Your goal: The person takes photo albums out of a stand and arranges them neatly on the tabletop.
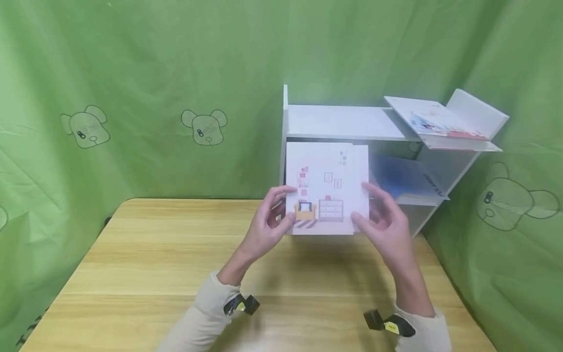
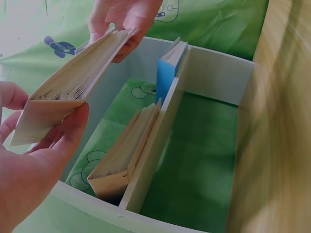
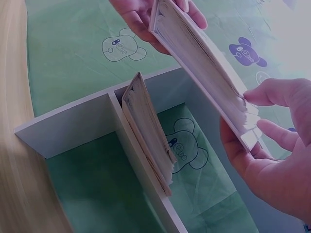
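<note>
A thick white book (image 1: 325,190) with a cover drawing of a yellow armchair and a chest of drawers is held up in front of a white shelf unit (image 1: 343,122). My left hand (image 1: 268,220) grips its left edge, thumb on the front cover and fingers behind. On the opposite edge, my right hand (image 1: 387,227) pinches it the same way. The page edges show along the book (image 3: 204,63) in the right wrist view. Below the held book, a tan-looking book (image 2: 124,160) leans on the middle shelf board, beside the left side panel in the left wrist view.
On the unit's top board, at the right, lie books (image 1: 444,122) with their front edges jutting out. A blue book (image 1: 404,176) lies on the board beneath, toward the right panel. The wooden table (image 1: 176,254) extends to the left; a green curtain (image 1: 149,73) hangs behind.
</note>
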A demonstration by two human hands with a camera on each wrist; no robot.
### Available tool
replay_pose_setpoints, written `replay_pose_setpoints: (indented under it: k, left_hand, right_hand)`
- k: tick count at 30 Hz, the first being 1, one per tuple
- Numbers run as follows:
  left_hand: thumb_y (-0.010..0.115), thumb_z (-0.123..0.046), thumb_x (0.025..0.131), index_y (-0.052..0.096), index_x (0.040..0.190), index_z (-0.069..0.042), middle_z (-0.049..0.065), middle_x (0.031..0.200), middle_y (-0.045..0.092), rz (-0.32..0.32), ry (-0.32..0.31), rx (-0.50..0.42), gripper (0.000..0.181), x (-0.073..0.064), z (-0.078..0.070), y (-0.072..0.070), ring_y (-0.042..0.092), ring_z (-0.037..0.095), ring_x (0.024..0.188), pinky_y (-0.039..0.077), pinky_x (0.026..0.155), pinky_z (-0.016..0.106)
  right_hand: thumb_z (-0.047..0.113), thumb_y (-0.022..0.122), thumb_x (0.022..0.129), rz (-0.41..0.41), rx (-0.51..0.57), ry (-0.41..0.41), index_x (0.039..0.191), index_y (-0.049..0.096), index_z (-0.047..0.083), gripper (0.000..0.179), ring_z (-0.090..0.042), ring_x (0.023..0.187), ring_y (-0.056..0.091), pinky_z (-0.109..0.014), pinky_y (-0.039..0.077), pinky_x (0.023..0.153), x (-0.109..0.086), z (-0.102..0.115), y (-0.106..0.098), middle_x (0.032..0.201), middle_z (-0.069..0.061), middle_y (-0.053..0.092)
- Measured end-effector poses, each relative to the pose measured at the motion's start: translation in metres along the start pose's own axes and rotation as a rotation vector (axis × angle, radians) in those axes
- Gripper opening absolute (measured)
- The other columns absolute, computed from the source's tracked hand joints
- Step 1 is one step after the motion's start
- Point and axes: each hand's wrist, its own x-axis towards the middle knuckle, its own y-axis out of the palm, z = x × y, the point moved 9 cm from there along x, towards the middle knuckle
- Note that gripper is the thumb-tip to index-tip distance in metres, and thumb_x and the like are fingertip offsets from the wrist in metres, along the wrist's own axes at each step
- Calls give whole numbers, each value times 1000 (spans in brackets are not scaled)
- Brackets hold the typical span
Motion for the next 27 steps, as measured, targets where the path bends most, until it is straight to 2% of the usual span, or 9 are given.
replay_pose_setpoints:
  k: [10,17,23,27]
  left_hand:
    - [53,8,96,45,142,-7,18,143,47,4,-15,8,49,-11,7,-3,57,36,126,60,94,45]
    - [53,8,95,45,141,-6,18,141,49,-1,-9,11,49,-17,10,-7,58,34,121,61,92,45]
    - [53,9,96,44,142,-5,20,141,49,-5,-25,3,49,-22,15,-10,58,35,120,63,88,42]
    - [53,7,96,45,143,-6,18,143,48,-14,-38,15,49,-25,16,-13,57,35,120,62,90,42]
  right_hand:
    - [-5,73,90,13,-55,8,151,49,12,67,-21,131,56,-29,56,95,-6,-4,4,159,-10,38]
    - [-5,74,90,11,-67,32,151,50,13,68,-18,124,60,-30,59,90,-10,-9,8,157,-8,40]
    - [-9,73,89,17,-42,19,150,50,11,68,-19,121,62,-32,60,89,-11,-14,12,156,-9,42]
    - [-10,72,89,18,-39,20,150,50,9,67,-18,120,63,-32,60,88,-11,-17,15,154,-11,43]
